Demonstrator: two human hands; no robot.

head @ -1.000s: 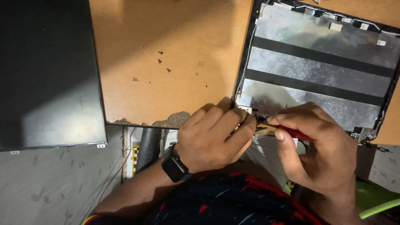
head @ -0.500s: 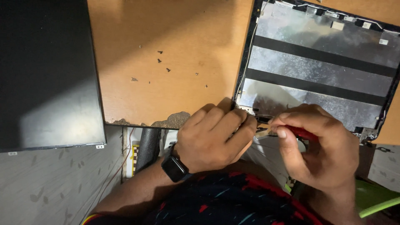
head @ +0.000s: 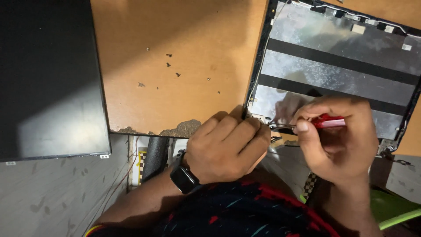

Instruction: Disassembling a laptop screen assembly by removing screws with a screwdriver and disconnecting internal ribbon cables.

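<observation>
Orange tabletop (head: 184, 35) lay bare between one dark panel (head: 48, 74) and one lid shell (head: 337, 66). Our left hand (head: 226, 147) clamped the shell's near corner; our right hand (head: 337, 140) gripped one red-handled screwdriver (head: 326, 122). We counted about six loose screws (head: 168, 64).

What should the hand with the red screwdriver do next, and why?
Probably keep the red screwdriver tip seated and turn it at the lower left corner of the laptop lid shell. The right hand grips the handle with the shaft aimed at that corner, and the left hand presses the corner down. Loose screws already lie on the wooden table.
</observation>
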